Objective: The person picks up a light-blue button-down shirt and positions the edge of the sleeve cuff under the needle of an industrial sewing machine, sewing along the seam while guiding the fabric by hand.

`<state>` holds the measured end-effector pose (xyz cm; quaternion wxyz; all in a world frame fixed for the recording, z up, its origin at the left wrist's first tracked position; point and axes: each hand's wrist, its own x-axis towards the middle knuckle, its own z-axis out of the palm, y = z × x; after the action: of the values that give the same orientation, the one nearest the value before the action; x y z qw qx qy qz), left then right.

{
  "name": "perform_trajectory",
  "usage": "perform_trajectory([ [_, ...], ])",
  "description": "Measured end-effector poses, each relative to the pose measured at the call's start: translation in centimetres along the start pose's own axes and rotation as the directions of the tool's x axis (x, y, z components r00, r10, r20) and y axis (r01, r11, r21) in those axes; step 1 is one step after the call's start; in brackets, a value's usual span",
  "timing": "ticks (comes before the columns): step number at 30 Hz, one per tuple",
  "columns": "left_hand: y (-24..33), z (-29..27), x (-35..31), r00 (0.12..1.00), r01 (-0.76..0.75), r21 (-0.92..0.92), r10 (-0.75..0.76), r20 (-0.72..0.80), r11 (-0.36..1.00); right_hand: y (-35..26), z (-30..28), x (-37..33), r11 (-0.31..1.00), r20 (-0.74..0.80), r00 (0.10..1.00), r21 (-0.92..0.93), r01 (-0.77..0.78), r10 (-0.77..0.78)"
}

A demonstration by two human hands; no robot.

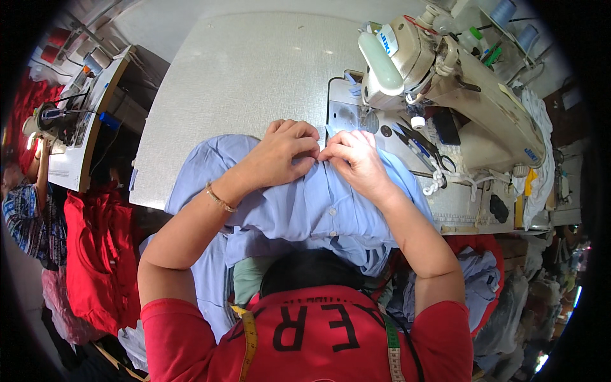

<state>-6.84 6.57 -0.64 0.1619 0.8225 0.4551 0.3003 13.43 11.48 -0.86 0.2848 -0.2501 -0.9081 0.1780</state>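
A light blue buttoned shirt [280, 204] lies bunched over the near edge of the sewing table and hangs down into my lap. My left hand [289, 149] pinches its upper edge from the left, fingers curled. Close beside it, my right hand [356, 159] pinches the same edge, thumb and forefinger together. The fingertips of both hands nearly meet, and what lies between them is too small to make out. Small pale buttons [332, 212] run down the cloth below my hands. Just beyond my right hand is the metal needle plate [344, 116] of the sewing machine [439, 70].
Black-handled scissors [439, 153] and a dark box [445, 125] lie right of my hands, near white cord [435, 181]. Thread spools [503, 11] stand at the back right. At left, a person in a patterned sleeve [28, 210] sits by another machine table [76, 146], with red garments [98, 254] hanging below.
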Motion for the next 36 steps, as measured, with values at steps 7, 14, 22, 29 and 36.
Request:
perform_trajectory([
  [7, 2.1, -1.1, -0.7, 0.997, -0.034, 0.291, 0.014, 0.07, 0.956, 0.7, 0.5, -0.3, 0.998, -0.026, 0.999, -0.044, 0.032, -0.033],
  [14, 7.4, 2.3, -3.8, 0.99, 0.119, 0.235, -0.097, -0.102, 0.965, 0.4, 0.3, -0.3, 1.0, 0.0, 1.0, 0.017, -0.012, 0.012],
  [22, 7.6, 2.8, -4.1, 0.979, 0.128, 0.225, -0.087, -0.185, 0.966, 0.1, 0.3, -0.2, 0.984, -0.038, 0.993, 0.143, -0.107, 0.114],
  [29, 7.8, 2.7, -4.2, 0.979, 0.131, 0.25, -0.086, -0.183, 0.959, -0.1, 0.1, 0.0, 1.0, -0.031, 1.0, 0.028, 0.008, -0.007],
  [36, 7.8, 2.9, -4.1, 0.979, 0.134, 0.246, -0.09, -0.183, 0.96, 0.1, 0.5, -0.4, 0.997, -0.045, 0.997, -0.038, 0.061, -0.062],
])
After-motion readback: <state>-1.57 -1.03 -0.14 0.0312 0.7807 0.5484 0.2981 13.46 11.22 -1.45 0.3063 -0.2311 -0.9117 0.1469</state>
